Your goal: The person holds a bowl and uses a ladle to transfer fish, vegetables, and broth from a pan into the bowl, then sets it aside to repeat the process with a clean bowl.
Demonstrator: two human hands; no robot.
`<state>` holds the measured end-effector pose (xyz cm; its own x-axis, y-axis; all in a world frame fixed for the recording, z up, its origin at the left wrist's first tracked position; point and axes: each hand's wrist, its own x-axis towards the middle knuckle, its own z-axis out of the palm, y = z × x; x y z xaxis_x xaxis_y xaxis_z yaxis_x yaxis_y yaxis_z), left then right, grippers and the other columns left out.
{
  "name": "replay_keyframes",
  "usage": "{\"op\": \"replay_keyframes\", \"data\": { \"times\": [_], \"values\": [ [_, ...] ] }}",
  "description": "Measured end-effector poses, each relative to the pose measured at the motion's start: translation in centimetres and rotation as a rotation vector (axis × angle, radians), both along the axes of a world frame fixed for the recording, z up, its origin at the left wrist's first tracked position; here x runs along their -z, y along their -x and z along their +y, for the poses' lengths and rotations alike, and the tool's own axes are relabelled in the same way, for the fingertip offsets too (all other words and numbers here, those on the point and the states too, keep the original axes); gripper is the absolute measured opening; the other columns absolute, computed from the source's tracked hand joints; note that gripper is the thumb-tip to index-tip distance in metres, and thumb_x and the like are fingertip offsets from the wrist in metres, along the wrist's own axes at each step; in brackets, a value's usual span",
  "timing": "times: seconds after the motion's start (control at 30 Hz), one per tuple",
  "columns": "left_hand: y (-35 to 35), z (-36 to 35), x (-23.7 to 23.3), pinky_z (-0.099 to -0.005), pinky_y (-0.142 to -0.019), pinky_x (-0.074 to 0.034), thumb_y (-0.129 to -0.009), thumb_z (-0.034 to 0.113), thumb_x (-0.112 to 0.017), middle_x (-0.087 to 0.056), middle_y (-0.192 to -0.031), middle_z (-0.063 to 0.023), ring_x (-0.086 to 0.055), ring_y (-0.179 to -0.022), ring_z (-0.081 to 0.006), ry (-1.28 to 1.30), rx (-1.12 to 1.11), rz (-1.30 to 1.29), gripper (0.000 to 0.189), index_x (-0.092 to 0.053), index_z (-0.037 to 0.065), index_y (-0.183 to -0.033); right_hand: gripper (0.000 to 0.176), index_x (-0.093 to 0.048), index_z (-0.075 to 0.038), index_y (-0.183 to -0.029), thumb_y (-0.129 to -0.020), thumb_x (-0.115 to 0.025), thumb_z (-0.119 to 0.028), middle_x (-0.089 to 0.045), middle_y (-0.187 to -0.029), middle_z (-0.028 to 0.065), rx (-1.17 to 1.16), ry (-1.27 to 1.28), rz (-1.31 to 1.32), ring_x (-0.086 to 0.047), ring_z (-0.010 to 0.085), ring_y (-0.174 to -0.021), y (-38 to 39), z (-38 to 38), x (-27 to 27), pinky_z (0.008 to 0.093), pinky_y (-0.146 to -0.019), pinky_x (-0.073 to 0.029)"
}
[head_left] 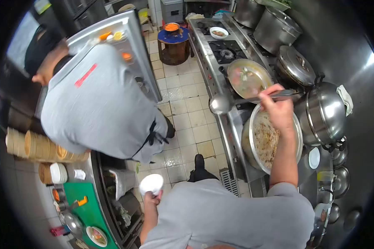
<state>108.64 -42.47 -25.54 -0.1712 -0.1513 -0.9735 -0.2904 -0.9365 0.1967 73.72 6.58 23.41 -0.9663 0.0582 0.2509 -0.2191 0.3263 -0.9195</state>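
Note:
My right hand point(277, 108) is closed around the handle of a metal ladle point(221, 103), whose bowl hangs to the left, past the stove's front edge. Below that hand stands a large pot point(264, 139) of food with brown bits, partly covered by my forearm. Just beyond the ladle, a wide pan point(249, 79) with liquid and pieces of food sits on the stove. My left hand point(153, 197) grips a white bowl point(151, 184) by its edge, low over the floor.
A co-worker in grey point(99, 99) leans at the open fridge door point(143, 54) on the left. A green cutting board point(85, 207) holds a knife point(79, 202). Large pots point(277, 31) line the stove's right side. A blue-topped stool point(173, 37) stands ahead.

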Motion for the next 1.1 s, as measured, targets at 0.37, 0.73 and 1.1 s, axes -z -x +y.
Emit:
{"op": "replay_keyframes", "data": {
  "times": [0.37,0.73,1.1],
  "values": [
    [40.3,19.1,-15.2,-0.0509,-0.060,-0.066,-0.095,-0.003,-0.034,-0.062,-0.130,-0.0232,-0.072,-0.098,-0.0400,0.524,0.840,0.553,0.052,-0.041,0.001,-0.145,0.010,-0.065,-0.002,-0.094,-0.096,-0.070,-0.010,-0.063,-0.076,-0.0016,0.458,-0.264,0.180,-0.056,0.0050,-0.073,11.7,22.1,6.0,0.0237,-0.068,-0.048],
    [66.7,13.4,-18.6,-0.0539,-0.067,-0.065,-0.083,-0.008,-0.033,-0.058,-0.135,-0.0221,-0.070,-0.103,-0.0414,0.690,0.594,0.730,0.068,-0.038,0.007,-0.150,0.011,-0.064,-0.002,-0.099,-0.092,-0.072,-0.007,-0.062,-0.076,0.0046,0.547,-0.367,-0.024,-0.053,0.0063,-0.068,19.6,23.6,12.0,0.0268,-0.063,-0.049],
    [86.8,13.4,-13.3,-0.0581,-0.088,-0.059,-0.090,0.002,-0.038,-0.048,-0.145,-0.0218,-0.058,-0.121,-0.0436,0.398,0.776,0.584,0.062,-0.031,0.002,-0.152,0.014,-0.065,0.001,-0.096,-0.094,-0.073,-0.010,-0.074,-0.083,0.0094,0.885,-0.350,-0.060,-0.067,0.0097,-0.074,21.2,11.5,7.3,0.0276,-0.065,-0.053]
  ]
}}
